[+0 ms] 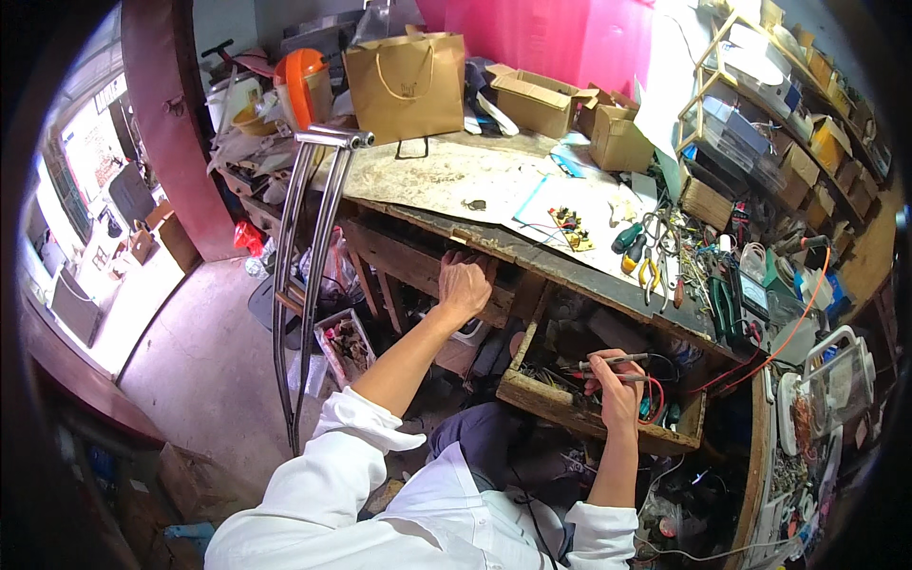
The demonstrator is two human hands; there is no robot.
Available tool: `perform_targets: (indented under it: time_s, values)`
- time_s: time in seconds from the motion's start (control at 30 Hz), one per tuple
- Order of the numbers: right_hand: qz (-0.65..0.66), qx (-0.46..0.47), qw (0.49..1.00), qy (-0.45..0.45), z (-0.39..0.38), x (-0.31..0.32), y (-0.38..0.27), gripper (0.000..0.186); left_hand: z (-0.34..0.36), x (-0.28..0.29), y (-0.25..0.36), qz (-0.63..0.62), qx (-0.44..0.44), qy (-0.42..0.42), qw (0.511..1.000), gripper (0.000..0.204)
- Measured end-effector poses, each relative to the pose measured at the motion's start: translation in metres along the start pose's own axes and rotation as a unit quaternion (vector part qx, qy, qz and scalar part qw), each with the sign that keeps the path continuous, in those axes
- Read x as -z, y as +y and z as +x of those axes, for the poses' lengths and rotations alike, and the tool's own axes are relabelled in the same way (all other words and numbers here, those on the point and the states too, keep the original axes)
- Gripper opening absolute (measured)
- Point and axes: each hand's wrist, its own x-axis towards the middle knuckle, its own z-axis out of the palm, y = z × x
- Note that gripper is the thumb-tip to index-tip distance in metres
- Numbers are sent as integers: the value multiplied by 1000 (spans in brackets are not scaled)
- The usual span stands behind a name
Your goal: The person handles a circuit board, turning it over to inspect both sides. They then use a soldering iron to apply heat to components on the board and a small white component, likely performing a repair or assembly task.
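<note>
My right hand (617, 385) is closed round a pair of test probes (622, 359), one black and one red, with their tips pointing left. It hovers over an open wooden drawer (551, 391) holding tools and cables. A red lead (656, 399) loops down from the red probe. Under the bench's front edge, my left hand (465, 282) has its fingers curled over the top of another wooden drawer front (404, 258); the fingertips are hidden. Beyond, on the bench, lies a small circuit board (570, 228) with yellow parts.
Pliers with yellow handles (650, 273) and a green screwdriver (627, 237) lie at the bench's right. An analog meter (753, 296) stands farther right. Metal tube legs (304, 275) rise at left. A paper bag (407, 84) and open carton (534, 100) stand behind.
</note>
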Motion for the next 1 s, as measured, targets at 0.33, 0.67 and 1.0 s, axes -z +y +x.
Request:
perform_targets:
  time_s: [0.33, 0.67, 1.0]
  values:
    - [-30, 16, 999, 9, -3, -3, 2, 15, -11, -8, 1, -29, -93, 225, 969, 22]
    - [-84, 24, 996, 16, -5, -11, -3, 14, -11, -8, -1, -49, -95, 214, 971, 21]
    - [-65, 28, 997, 23, -4, -10, 0, 16, -11, -10, -3, -62, -94, 215, 970, 23]
